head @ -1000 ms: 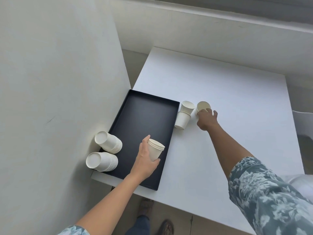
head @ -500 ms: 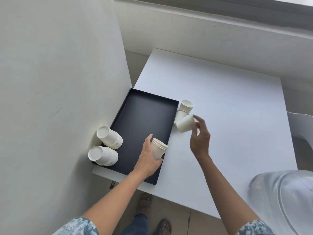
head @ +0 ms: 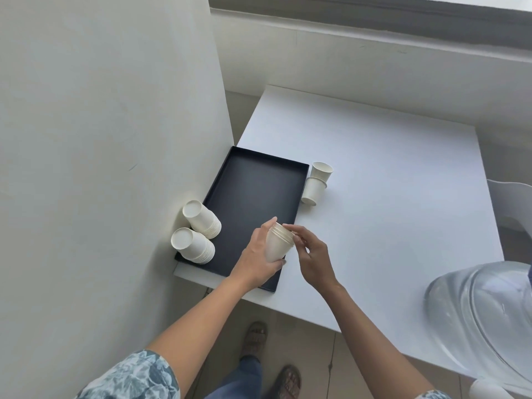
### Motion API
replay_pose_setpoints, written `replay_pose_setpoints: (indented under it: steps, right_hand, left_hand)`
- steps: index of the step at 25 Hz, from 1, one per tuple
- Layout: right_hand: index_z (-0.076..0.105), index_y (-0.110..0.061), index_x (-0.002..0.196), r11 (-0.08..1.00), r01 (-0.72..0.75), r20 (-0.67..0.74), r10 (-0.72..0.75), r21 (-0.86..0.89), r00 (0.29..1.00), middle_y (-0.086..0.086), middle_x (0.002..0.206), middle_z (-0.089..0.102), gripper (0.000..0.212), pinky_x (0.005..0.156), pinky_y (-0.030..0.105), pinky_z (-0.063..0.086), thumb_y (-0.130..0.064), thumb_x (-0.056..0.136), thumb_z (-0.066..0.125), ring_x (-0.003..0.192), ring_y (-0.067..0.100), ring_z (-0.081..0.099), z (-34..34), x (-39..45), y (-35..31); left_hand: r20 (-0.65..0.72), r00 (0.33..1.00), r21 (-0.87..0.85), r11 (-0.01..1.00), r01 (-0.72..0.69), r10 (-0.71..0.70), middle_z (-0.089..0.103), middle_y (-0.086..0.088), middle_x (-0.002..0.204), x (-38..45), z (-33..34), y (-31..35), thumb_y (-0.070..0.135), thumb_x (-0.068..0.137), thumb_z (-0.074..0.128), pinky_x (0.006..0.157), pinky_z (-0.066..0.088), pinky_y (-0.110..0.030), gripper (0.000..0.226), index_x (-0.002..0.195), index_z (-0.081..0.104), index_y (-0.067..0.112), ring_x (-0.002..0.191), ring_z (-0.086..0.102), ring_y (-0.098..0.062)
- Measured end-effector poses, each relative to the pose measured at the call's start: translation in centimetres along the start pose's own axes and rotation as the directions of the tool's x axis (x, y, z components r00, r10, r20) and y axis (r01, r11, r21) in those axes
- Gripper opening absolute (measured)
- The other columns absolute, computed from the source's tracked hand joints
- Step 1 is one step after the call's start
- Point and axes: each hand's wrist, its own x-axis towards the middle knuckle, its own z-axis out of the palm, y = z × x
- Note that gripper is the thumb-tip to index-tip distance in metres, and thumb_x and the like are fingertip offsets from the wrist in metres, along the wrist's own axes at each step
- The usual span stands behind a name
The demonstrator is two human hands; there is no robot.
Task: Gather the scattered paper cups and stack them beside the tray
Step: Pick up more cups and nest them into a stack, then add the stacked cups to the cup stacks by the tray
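Moved since half a second ago: right hand [head: 312, 256] has come in from the table cups to the held stack. Two inverted cup stacks [head: 198, 231] lie against the wall at the black tray [head: 253, 191]. Left hand [head: 256, 262] grips the nested cup stack [head: 277, 243] over the tray's right edge; right fingertips pinch its rim. Two loose cups [head: 316, 181] sit on the white table [head: 388, 197] just beside the tray.

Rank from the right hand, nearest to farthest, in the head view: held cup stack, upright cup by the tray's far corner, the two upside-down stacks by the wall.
From the right hand:
1. Held cup stack, touching its fingertips, gripped by the left hand.
2. Upright cup, beyond the hand, right of the tray.
3. Upside-down stacks, across the tray by the wall.
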Motion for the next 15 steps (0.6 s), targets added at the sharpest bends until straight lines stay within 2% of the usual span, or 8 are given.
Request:
replay_pose_setpoints:
  steps: [4,7,10,12,13,15]
  right_hand:
    - [0.068,-0.041,0.121,0.997,-0.037,0.114,0.030,0.064,0.993,-0.018,0.120,0.071,0.033,0.093,0.010,0.046,-0.021,0.105,0.048,0.117,0.006,0.063,-0.1,-1.1,-0.9]
    - [0.068,-0.044,0.118,1.000,-0.013,0.175,0.007,0.028,0.985,-0.018,0.118,0.071,0.026,0.092,0.015,0.047,-0.032,0.105,0.049,0.114,0.005,0.064,0.2,-1.8,-1.8]
    - [0.071,-0.040,0.110,1.000,-0.013,0.130,0.013,0.000,0.991,-0.017,0.113,0.072,0.022,0.094,0.025,0.049,-0.029,0.103,0.053,0.109,0.007,0.065,0.3,-2.2,-2.2]
    - [0.072,-0.039,0.106,0.999,-0.034,0.099,0.036,-0.017,0.994,-0.018,0.110,0.072,0.020,0.094,0.025,0.050,-0.026,0.102,0.056,0.105,0.006,0.066,0.4,-2.6,-2.3]
    - [0.072,-0.038,0.106,0.999,-0.036,0.094,0.039,-0.025,0.995,-0.018,0.109,0.072,0.020,0.092,0.024,0.050,-0.025,0.101,0.057,0.103,0.005,0.066,0.4,-2.9,-2.3]
    - [0.072,-0.036,0.105,0.999,-0.036,0.093,0.039,-0.035,0.995,-0.018,0.106,0.073,0.019,0.090,0.022,0.049,-0.024,0.100,0.059,0.101,0.006,0.066,0.4,-3.3,-2.3]
  left_hand:
    - [-0.022,0.998,0.041,0.998,-0.055,0.056,0.035,0.028,0.136,-1.7,-1.2,0.1,0.039,0.076,0.078,0.088,0.054,-0.038,0.088,0.143,0.024,0.059,0.107,0.061,-0.014]
    - [0.024,0.999,0.102,0.994,-0.050,0.047,0.045,0.033,0.128,-2.8,-3.5,0.7,0.045,0.069,0.076,0.085,0.056,-0.038,0.083,0.137,0.030,0.059,0.098,0.064,-0.010]
    - [0.144,0.989,0.186,0.982,-0.045,0.018,0.060,0.023,0.107,-3.3,-7.6,1.6,0.041,0.062,0.075,0.069,0.061,-0.037,0.077,0.127,0.037,0.056,0.076,0.066,-0.004]
    - [0.204,0.979,0.318,0.947,-0.044,-0.023,0.060,0.018,0.098,-3.4,-11.3,2.3,0.038,0.059,0.075,0.056,0.060,-0.032,0.073,0.122,0.040,0.054,0.067,0.065,-0.005]
    - [0.224,0.973,0.405,0.913,-0.040,-0.057,0.060,0.016,0.098,-3.5,-13.2,2.6,0.038,0.058,0.075,0.055,0.060,-0.032,0.073,0.121,0.041,0.052,0.071,0.065,-0.006]
    - [0.230,0.962,0.586,0.810,-0.017,-0.146,0.059,0.013,0.106,-3.4,-16.7,2.9,0.037,0.058,0.076,0.065,0.058,-0.035,0.073,0.122,0.042,0.050,0.086,0.063,-0.013]
